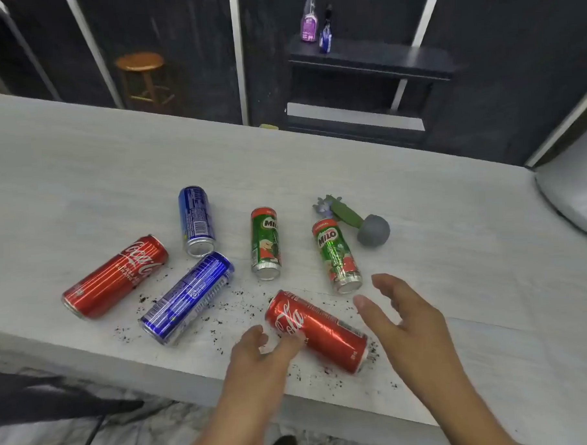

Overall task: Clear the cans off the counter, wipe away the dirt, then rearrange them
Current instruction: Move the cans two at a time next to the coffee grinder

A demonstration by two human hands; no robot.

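Note:
Several cans lie on their sides on the pale counter (81, 164). A red Coca-Cola can (327, 335) lies nearest the front edge. My left hand (264, 354) touches its left side with loosely bent fingers, not wrapped round it. My right hand (400, 315) hovers open just right of that can, fingers spread. Further left lie a second red can (116, 275) and two blue cans (197, 219) (187, 297). Two green Milo cans (265, 243) (337, 254) lie behind. Dark dirt specks (222, 313) are scattered along the front among the cans.
A grey ball with a green toy plant (373, 234) lies behind the right Milo can. A white rounded basin (573, 196) sits at the right end. Beyond the counter stand a wooden stool (139, 62) and a black shelf (372, 60) with spray bottles (309, 23).

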